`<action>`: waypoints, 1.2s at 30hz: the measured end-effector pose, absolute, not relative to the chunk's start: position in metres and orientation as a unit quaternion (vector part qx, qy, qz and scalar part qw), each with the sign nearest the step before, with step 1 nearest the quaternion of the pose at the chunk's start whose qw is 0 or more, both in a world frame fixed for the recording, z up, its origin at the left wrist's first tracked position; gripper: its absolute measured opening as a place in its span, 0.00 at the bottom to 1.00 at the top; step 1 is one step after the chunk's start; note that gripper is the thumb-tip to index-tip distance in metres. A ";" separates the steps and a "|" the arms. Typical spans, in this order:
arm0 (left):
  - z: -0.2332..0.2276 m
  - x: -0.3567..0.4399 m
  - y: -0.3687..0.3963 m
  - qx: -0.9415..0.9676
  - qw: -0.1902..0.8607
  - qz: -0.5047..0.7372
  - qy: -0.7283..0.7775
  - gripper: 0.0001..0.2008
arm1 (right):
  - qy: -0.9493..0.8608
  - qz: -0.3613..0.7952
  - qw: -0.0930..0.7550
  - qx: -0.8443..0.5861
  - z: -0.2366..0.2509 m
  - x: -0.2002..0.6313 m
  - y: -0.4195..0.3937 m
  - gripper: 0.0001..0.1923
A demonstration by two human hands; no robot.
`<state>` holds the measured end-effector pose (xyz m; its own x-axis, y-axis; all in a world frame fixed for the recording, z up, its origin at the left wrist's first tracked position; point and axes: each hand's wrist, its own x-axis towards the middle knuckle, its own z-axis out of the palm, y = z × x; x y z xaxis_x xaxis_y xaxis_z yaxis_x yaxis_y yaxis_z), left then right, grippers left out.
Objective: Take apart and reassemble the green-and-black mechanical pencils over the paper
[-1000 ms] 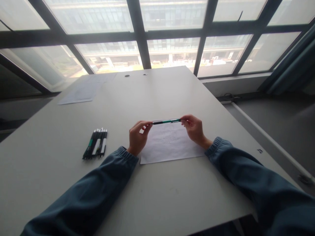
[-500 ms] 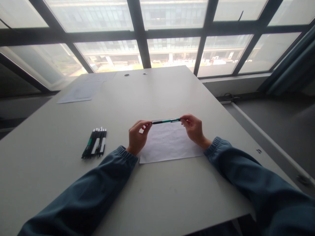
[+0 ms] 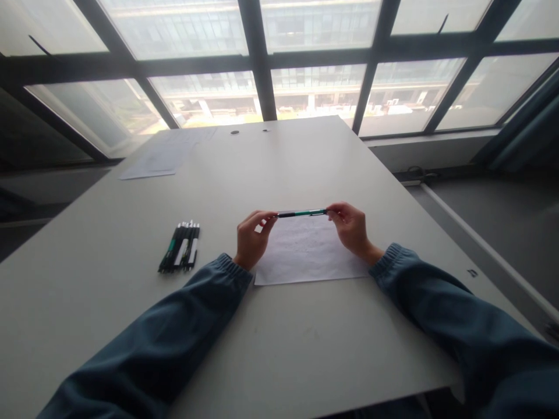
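Note:
A slim green and black pen is held level between my two hands, above the far edge of a sheet of paper. My left hand pinches its dark left end between thumb and fingertips. At the opposite end, where the clip is, my right hand grips it the same way. Faint marks show on the white sheet beneath. To the left of my left hand, a row of several pens lies side by side, black with white and green parts.
The white table extends toward large framed windows. More paper lies at the far left, and a round dark disc sits near the back edge. A small dark mark or piece is near the right edge.
The whole view has shifted slightly, so the table and hands appear a little farther right. Both hands keep the same pinch on the pen, which looks about equally level.

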<state>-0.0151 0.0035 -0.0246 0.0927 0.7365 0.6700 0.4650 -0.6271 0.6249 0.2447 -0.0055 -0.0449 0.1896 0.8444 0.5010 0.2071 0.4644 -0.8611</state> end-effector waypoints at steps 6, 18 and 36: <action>-0.026 -0.017 0.003 0.729 0.124 0.527 0.419 0.07 | -0.594 0.239 0.620 -0.454 -0.045 0.246 -0.006 0.04; -0.026 -0.017 0.003 0.730 0.128 0.526 0.416 0.06 | -0.593 0.238 0.617 -0.459 -0.044 0.245 -0.007 0.05; -0.027 -0.018 0.003 0.729 0.132 0.521 0.424 0.07 | -0.595 0.241 0.617 -0.454 -0.046 0.244 -0.007 0.07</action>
<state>-0.0182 0.0033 -0.0268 0.0966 0.7562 0.6472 0.4807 -0.6048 0.6349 0.2443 -0.0074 -0.0455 0.1748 0.8388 0.5156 0.2430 0.4707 -0.8481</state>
